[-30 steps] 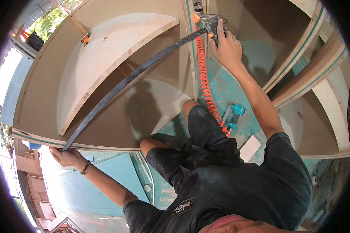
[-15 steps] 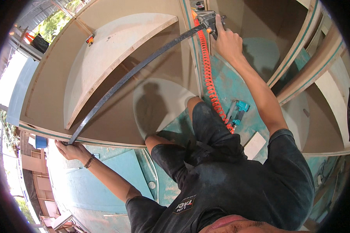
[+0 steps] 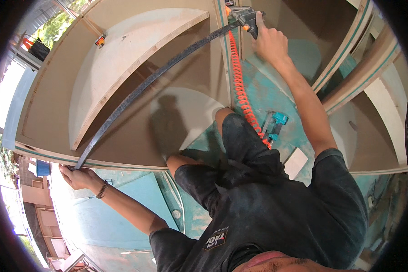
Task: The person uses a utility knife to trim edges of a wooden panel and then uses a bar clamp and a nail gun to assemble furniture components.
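A worker's right hand (image 3: 273,44) grips one end of a long black clamp (image 3: 158,72), the left hand (image 3: 82,178) clasping the other, across a curved wooden cabinet (image 3: 47,102); an orange coiled hose (image 3: 239,86) runs toward a teal nail gun (image 3: 280,119).

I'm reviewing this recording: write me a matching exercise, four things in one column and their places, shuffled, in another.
Things
1. bare left hand
2. long black metal bar clamp
3. spiral-coiled orange hose
4. teal-and-grey handheld tool

Places
A. winding down from near the clamp's upper end
B. at the clamp's lower-left end
C. lying on the green floor
D. spanning across the curved brown wooden cabinet

Pairs: 1-B, 2-D, 3-A, 4-C
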